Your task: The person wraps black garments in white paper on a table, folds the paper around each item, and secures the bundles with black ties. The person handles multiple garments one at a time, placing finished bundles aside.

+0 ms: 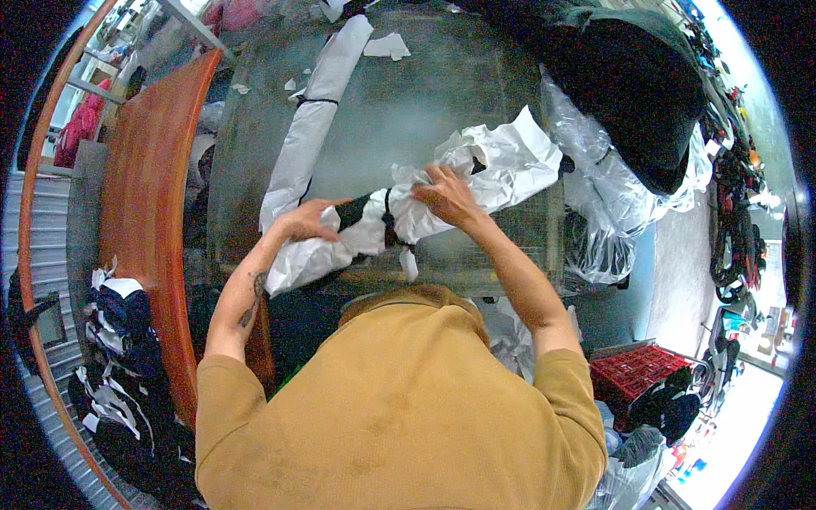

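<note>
A bundle loosely wrapped in crumpled white paper lies slantwise across the grey table in front of me. Dark cloth shows through a gap in the paper, close to my left fingers. A black tie circles the bundle near its middle. My left hand grips its near-left part, thumb toward the middle. To the right of the tie, my right hand has its fingers closed over the paper. Beyond my left hand rests a long white paper roll, also bound with a dark tie.
Torn paper scraps lie on the grey table. An orange-brown board stands along the left. A large black mass and clear plastic wrap crowd the right edge. A red crate sits lower right.
</note>
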{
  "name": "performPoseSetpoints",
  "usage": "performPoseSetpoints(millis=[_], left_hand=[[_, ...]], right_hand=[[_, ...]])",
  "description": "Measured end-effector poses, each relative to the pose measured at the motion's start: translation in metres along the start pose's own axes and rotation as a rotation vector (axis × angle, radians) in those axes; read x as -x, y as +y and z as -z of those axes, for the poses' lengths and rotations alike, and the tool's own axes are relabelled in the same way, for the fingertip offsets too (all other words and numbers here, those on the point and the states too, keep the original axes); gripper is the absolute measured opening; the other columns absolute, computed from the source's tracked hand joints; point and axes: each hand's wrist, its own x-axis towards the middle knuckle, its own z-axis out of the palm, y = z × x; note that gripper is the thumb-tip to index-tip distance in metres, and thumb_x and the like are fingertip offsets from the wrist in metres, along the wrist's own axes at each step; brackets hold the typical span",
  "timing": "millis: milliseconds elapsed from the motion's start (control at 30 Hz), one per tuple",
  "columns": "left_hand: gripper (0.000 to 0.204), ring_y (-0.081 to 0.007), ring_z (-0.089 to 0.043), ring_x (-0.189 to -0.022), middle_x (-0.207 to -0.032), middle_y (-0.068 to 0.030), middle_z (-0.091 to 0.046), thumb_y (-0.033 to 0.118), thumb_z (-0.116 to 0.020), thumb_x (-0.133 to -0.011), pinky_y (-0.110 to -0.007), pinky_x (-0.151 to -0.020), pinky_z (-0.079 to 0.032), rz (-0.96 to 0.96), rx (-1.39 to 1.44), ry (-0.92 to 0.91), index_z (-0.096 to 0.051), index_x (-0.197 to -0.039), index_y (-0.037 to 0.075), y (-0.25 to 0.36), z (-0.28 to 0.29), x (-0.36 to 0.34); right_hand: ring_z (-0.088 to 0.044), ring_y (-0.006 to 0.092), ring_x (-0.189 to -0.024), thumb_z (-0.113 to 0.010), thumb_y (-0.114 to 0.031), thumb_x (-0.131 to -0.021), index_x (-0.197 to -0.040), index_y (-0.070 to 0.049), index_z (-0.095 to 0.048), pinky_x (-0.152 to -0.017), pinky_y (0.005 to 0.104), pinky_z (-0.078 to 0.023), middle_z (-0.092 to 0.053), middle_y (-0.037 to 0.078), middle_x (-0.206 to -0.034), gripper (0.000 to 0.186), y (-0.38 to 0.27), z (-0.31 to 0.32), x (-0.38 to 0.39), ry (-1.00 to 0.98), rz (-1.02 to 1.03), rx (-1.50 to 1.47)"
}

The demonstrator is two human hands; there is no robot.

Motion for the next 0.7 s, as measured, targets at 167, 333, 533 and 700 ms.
performPoseSetpoints(millis=[167,333,533,700], left_hand=[[0.089,-0.0362,-0.050,-0.135,-0.151,-0.0182,-0.048,0.021,-0.082,-0.070,-0.045,-0.114,-0.040,-0.004,-0.616,0.288,-0.046,-0.151,0.018,0.031,-0.013,-0.014],[0.103,-0.0420,-0.041,-0.140,-0.156,-0.0098,-0.042,0.061,-0.081,-0.066,-0.076,-0.109,-0.026,-0.163,-0.729,0.631,-0.039,-0.154,0.030,0.025,-0.089,-0.020],[0.100,-0.0402,-0.042,-0.140,-0.154,-0.0062,-0.045,0.065,-0.080,-0.067,-0.074,-0.110,-0.028,-0.114,-0.683,0.674,-0.039,-0.154,0.035,0.009,-0.081,-0.040],[0.097,-0.0399,-0.041,-0.141,-0.155,-0.0075,-0.045,0.067,-0.078,-0.070,-0.072,-0.111,-0.028,0.050,-0.609,0.596,-0.043,-0.152,0.031,0.001,-0.076,-0.037]], right_hand=[[-0.060,0.0377,-0.105,-0.068,-0.037,-0.091,-0.118,-0.022,-0.070,-0.085,0.0491,-0.050,-0.060,0.015,-0.118,0.031,0.004,-0.059,-0.014,-0.010,-0.212,0.218],[-0.060,0.0348,-0.106,-0.073,-0.051,-0.084,-0.138,-0.030,-0.059,-0.091,0.0516,-0.047,-0.061,0.011,-0.121,0.059,-0.012,-0.040,-0.004,0.033,0.112,0.248],[-0.058,0.0281,-0.100,-0.076,-0.034,-0.083,-0.121,-0.021,-0.069,-0.090,0.0463,-0.046,-0.064,0.005,-0.113,0.040,0.009,-0.063,0.009,0.111,0.134,0.315],[-0.059,0.0304,-0.113,-0.071,-0.015,-0.079,-0.115,-0.023,-0.073,-0.094,0.0471,-0.047,-0.061,0.005,-0.127,0.037,0.015,-0.023,0.076,0.035,0.048,0.242]])
